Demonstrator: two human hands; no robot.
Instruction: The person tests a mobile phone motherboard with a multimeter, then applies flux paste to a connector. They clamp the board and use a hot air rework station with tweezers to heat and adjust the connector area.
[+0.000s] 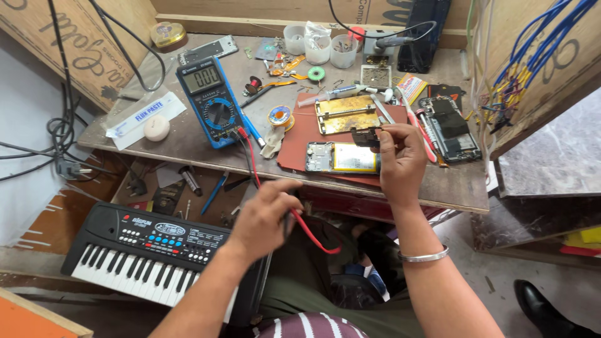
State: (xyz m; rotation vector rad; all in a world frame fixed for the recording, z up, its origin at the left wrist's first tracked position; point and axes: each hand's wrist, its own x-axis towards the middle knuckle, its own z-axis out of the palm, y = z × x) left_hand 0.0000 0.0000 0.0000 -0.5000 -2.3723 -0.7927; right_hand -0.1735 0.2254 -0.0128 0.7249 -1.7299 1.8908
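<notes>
My right hand (pixel 400 159) pinches a small dark phone part (pixel 366 136) above an opened phone (pixel 342 157) that lies on a reddish mat (pixel 299 134). My left hand (pixel 263 219) is lower, in front of the bench edge, closed around the red and black probe leads (pixel 310 231) that run up to a blue multimeter (pixel 211 101). A gold-coloured phone frame (pixel 346 114) lies just beyond the opened phone. A silver bangle sits on my right wrist.
Another opened phone (pixel 449 128) lies at the right. Plastic cups (pixel 318 45), a solder spool (pixel 280 116), tools and scraps crowd the bench back. A black electronic keyboard (pixel 147 250) sits lower left. Cables hang left; blue wires (pixel 532 50) right. A black shoe (pixel 541 310) is on the floor.
</notes>
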